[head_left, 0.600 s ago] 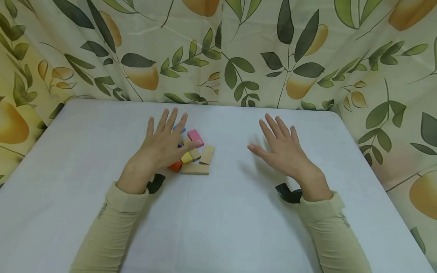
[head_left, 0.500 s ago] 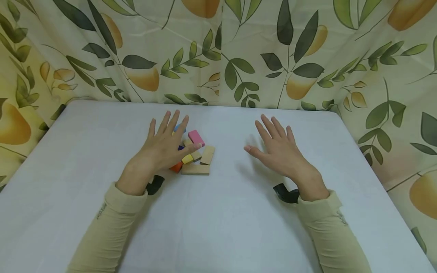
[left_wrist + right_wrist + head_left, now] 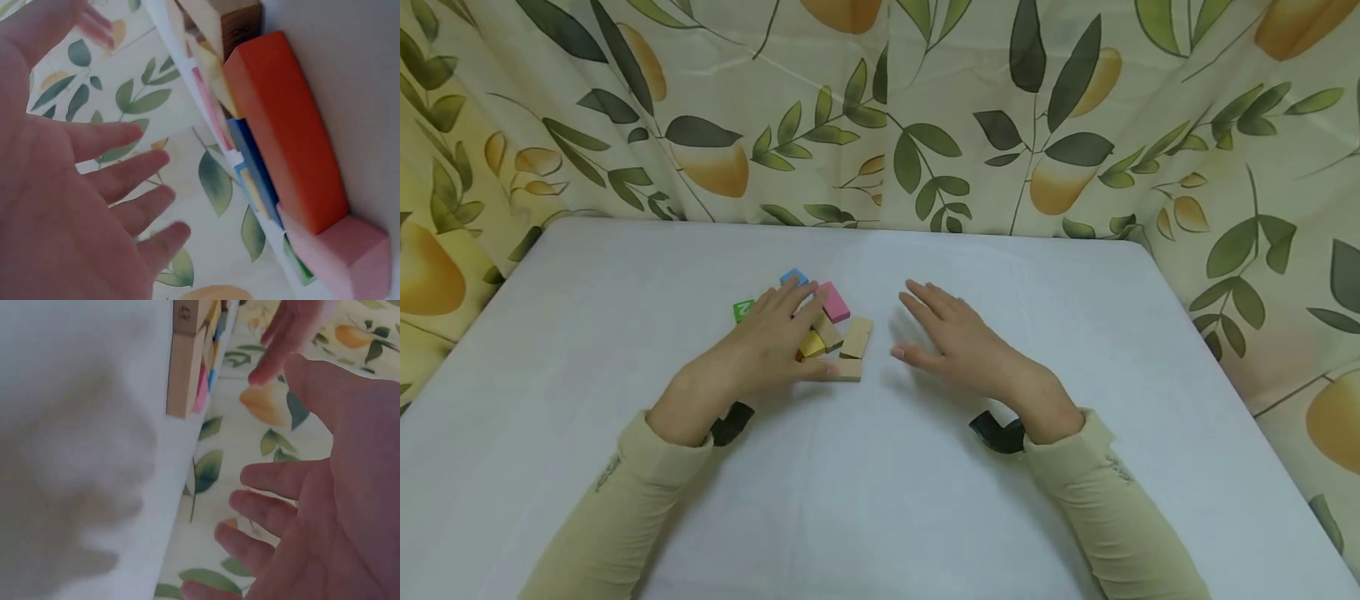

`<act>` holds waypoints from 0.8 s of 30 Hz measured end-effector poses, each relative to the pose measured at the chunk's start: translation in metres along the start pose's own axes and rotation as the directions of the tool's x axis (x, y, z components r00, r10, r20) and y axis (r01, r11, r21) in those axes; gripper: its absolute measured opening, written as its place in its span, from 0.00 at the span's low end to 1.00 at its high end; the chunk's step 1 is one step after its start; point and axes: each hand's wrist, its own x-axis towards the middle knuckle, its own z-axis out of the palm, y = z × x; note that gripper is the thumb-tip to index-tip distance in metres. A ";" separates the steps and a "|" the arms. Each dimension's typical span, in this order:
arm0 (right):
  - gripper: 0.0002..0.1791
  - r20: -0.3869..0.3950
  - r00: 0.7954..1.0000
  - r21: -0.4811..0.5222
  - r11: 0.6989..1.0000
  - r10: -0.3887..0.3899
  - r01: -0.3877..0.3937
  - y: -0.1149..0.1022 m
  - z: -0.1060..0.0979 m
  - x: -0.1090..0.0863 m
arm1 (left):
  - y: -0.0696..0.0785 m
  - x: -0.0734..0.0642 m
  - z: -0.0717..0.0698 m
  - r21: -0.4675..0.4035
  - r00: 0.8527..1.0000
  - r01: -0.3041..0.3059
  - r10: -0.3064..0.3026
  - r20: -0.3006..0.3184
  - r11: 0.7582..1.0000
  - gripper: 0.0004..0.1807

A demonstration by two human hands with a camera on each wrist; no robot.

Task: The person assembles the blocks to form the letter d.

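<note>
A cluster of small wooden blocks lies left of centre on the table. My left hand (image 3: 760, 342) hovers above it, fingers spread and holding nothing, and hides part of the cluster. Around that hand show a pink block (image 3: 832, 302), a blue block (image 3: 793, 277), a green block (image 3: 742, 310), a yellow block (image 3: 812, 344) and plain wood blocks (image 3: 856, 337). In the left wrist view an orange-red block (image 3: 290, 131) touches a pale pink block (image 3: 340, 250). To the right of the cluster, my right hand (image 3: 958, 342) is held above the table with loose fingers, touching nothing.
A white cloth covers the table (image 3: 880, 500). Behind it and along the sides hangs a curtain (image 3: 820, 108) printed with leaves and fruit. Dark curved wrist pieces (image 3: 1000, 433) stick out at the inner side of both wrists.
My right hand has moved left towards the blocks. The left hand has come lower over the cluster, its fingers drawn back a little, uncovering the green block. The blocks look unmoved.
</note>
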 end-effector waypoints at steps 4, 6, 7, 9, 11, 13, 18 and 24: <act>0.42 0.060 0.996 0.060 0.997 -0.059 0.056 -0.007 0.008 0.003 | 0.000 -0.002 0.005 -0.044 0.998 -0.052 0.050 -0.037 0.998 0.52; 0.41 0.088 0.994 0.071 0.996 -0.064 0.058 -0.010 0.011 0.004 | 0.000 -0.002 0.006 -0.058 0.997 -0.070 0.067 -0.046 0.996 0.49; 0.40 0.097 0.993 0.073 0.996 -0.067 0.060 -0.012 0.013 0.005 | 0.001 -0.002 0.006 -0.062 0.996 -0.079 0.075 -0.050 0.995 0.47; 0.40 0.104 0.992 0.068 0.995 -0.075 0.068 -0.014 0.015 0.006 | 0.002 -0.002 0.007 -0.071 0.993 -0.101 0.097 -0.061 0.992 0.43; 0.39 0.109 0.991 0.061 0.995 -0.083 0.077 -0.016 0.017 0.008 | 0.003 -0.001 0.009 -0.081 0.992 -0.115 0.110 -0.060 0.990 0.37; 0.37 0.107 0.989 0.055 0.994 -0.101 0.096 -0.017 0.019 0.010 | 0.003 0.000 0.011 -0.082 0.990 -0.134 0.129 -0.061 0.988 0.30; 0.30 0.096 0.984 0.049 0.988 -0.153 0.149 -0.021 0.023 0.017 | 0.002 0.003 0.013 -0.054 0.985 -0.169 0.167 -0.047 0.984 0.18; 0.26 0.086 0.978 0.032 0.982 -0.189 0.187 -0.022 0.029 0.028 | 0.001 0.006 0.012 -0.019 0.983 -0.182 0.182 0.003 0.983 0.15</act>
